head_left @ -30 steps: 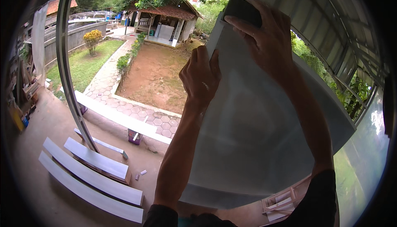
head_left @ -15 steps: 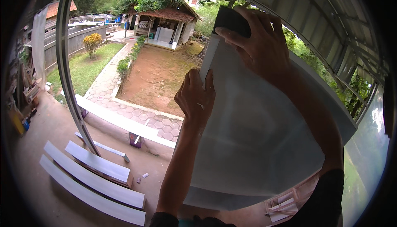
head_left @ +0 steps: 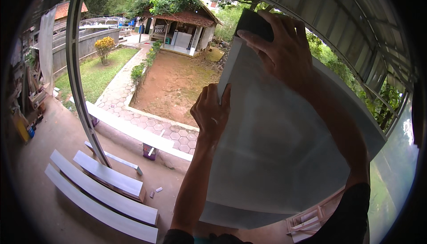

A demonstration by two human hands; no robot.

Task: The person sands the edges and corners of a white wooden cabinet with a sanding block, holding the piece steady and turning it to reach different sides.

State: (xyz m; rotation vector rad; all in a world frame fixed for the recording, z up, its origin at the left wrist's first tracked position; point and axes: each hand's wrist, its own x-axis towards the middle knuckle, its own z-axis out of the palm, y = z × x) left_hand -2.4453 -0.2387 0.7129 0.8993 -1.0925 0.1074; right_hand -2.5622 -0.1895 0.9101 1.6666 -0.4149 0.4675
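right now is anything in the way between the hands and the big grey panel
Nothing visible blocks the left hand, which grips the grey panel by its left edge. At the panel's upper end, the right hand holds a dark block; no other obstacle shows.

Panel (head_left: pixel 275 133) is looking smooth, mostly matt, with faint cloudy sheen. Block (head_left: pixel 254 25) is looking matt; material unclear. Boards (head_left: pixel 109 174) are showing smooth faces, soft satin gleam. Post (head_left: pixel 73 57) is looking like dull metal. Roof (head_left: pixel 329 8) is showing ribbed sheet metal, low sheen. Sheet (head_left: pixel 396 173) at right is reflecting light, glossy. Floor (head_left: pixel 40 155) is appearing matt, concrete-like. Sleeve (head_left: pixel 344 215) is looking like matt cloth.
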